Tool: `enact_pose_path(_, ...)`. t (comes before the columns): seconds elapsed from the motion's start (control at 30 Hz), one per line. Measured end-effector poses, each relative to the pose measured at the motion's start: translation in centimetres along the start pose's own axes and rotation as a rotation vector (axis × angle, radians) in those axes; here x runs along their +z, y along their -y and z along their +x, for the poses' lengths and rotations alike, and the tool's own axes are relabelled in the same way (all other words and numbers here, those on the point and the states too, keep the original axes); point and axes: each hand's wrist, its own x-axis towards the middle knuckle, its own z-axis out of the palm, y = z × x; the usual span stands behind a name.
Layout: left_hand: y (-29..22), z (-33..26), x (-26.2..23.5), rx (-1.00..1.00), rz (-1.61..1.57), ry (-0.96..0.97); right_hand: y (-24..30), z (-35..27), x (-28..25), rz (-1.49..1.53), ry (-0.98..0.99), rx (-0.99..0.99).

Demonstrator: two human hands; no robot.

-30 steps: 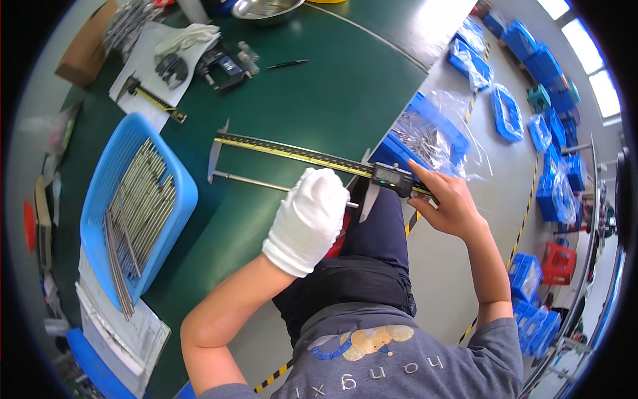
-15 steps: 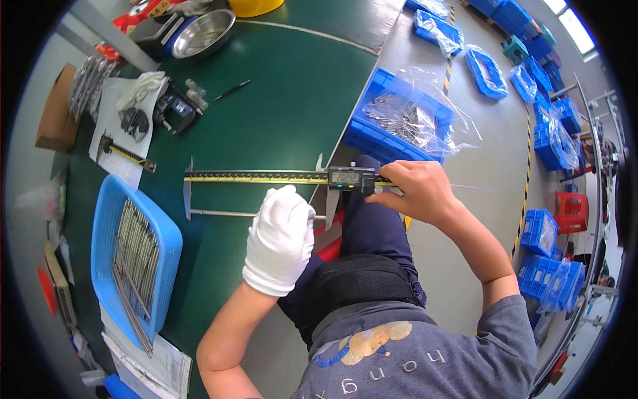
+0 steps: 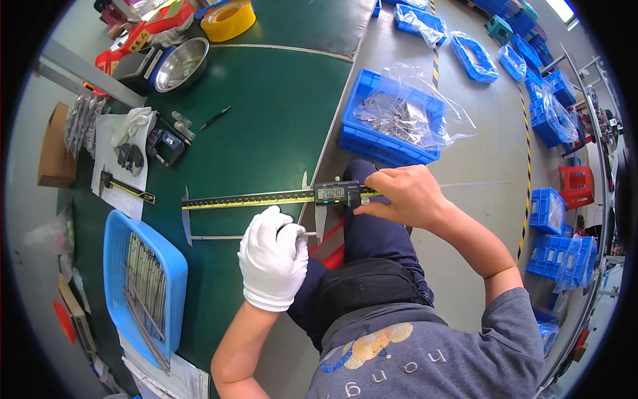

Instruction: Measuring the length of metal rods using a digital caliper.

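Left hand: your white-gloved left hand (image 3: 274,258) is clenched around a thin grey metal rod (image 3: 219,237), holding it level just under the beam.
Right hand: your bare right hand (image 3: 401,195) grips the sliding head of the long yellow-scaled digital caliper (image 3: 266,198), thumb at the slider.
Change: over the last second the caliper has swung from a slant to lying level across the green desk (image 3: 266,113), and its two jaws now stand at the rod's two ends, so the measurement looks seated.
Left, near: the light blue plastic basket (image 3: 114,279) holds more rods.
Farther: a dark blue bin of bagged metal parts (image 3: 389,123) sits on the floor beyond your knee.
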Motion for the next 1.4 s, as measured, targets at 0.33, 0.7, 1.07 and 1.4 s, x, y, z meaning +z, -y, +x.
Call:
enact_pose_path(0.33, 0.0, -0.3, 0.2, 0.028, 0.033, -0.002, 0.0, -0.2, 0.3, -0.01, -0.047, -0.018)
enact_pose_path(0.7, -1.0, -0.7, -1.6, 0.144, 0.156, 0.076, 0.7, -1.5, -0.8, 0.06, 0.028, 0.021)
enact_pose_path(1.07, 4.5, 11.5, -3.3, 0.365, 0.262, -0.035, -0.4, -2.0, -0.7, 0.134, 0.03, -0.017)
enact_pose_path(1.4, 13.3, 16.5, 4.2, -0.003, 0.526, -0.07, -0.3, -2.7, 0.1, 0.203, -0.055, 0.007)
